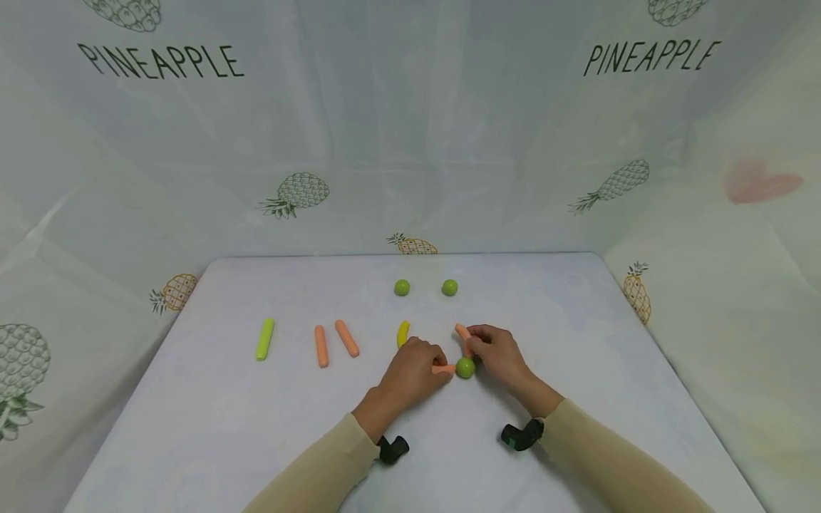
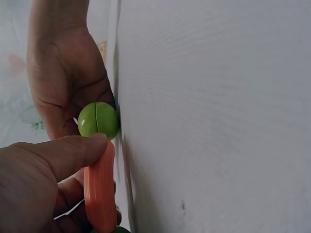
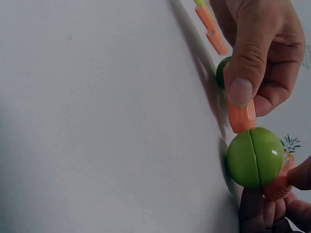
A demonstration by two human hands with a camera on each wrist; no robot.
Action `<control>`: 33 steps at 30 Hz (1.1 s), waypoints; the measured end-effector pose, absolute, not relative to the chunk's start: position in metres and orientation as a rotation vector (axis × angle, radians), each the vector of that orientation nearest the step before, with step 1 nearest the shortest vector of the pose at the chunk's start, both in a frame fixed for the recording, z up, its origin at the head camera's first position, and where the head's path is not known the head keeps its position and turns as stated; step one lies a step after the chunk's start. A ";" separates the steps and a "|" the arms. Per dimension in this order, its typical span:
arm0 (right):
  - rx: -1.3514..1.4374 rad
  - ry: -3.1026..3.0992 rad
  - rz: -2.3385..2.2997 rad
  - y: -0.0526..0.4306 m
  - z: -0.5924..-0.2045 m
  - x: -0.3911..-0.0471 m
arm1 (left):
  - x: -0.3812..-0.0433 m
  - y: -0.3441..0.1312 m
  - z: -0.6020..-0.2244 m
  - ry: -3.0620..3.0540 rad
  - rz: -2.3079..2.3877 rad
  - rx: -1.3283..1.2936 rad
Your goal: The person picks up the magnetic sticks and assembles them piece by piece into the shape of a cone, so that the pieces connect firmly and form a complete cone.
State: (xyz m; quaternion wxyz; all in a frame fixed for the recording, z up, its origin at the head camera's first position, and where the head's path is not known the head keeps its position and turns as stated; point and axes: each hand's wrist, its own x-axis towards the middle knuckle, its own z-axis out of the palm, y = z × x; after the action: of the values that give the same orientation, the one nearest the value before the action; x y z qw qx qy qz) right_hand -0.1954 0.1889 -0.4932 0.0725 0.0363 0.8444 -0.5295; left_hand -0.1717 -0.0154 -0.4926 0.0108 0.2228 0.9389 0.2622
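In the head view my left hand (image 1: 412, 374) pinches a short orange stick (image 1: 444, 369) between thumb and fingers. Its tip meets the left side of a green ball (image 1: 465, 368) on the table. My right hand (image 1: 503, 358) holds a second orange stick (image 1: 462, 332), slanting down to the ball's far side. A seam runs around the green ball (image 2: 98, 120) in the left wrist view, and the left stick (image 2: 100, 189) shows ribs along its length. Behind the left hand, the right wrist view shows part of a darker green round thing (image 3: 222, 73), mostly covered.
Two green balls (image 1: 402, 287) lie toward the table's back edge. A curved yellow piece (image 1: 403, 333) sits just beyond my left hand. Farther left are two loose orange sticks (image 1: 321, 346) and a light green stick (image 1: 265, 339). A pineapple-print sheet (image 1: 410, 142) hangs behind the table.
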 end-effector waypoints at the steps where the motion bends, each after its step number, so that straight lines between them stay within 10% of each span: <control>1: 0.103 2.529 -1.594 0.189 -0.493 -0.195 | -0.171 -0.016 -0.493 2.929 0.813 0.696; 33: 0.111 2.563 -1.551 0.188 -0.492 -0.194 | -0.166 -0.012 -0.492 2.938 0.799 0.773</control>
State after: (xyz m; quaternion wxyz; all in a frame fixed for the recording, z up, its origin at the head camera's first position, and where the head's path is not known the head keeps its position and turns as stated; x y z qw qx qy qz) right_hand -0.1945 0.1883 -0.4919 0.0717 0.0370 0.8528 -0.5160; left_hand -0.1661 -0.0119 -0.4917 0.0002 0.2460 0.9353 0.2544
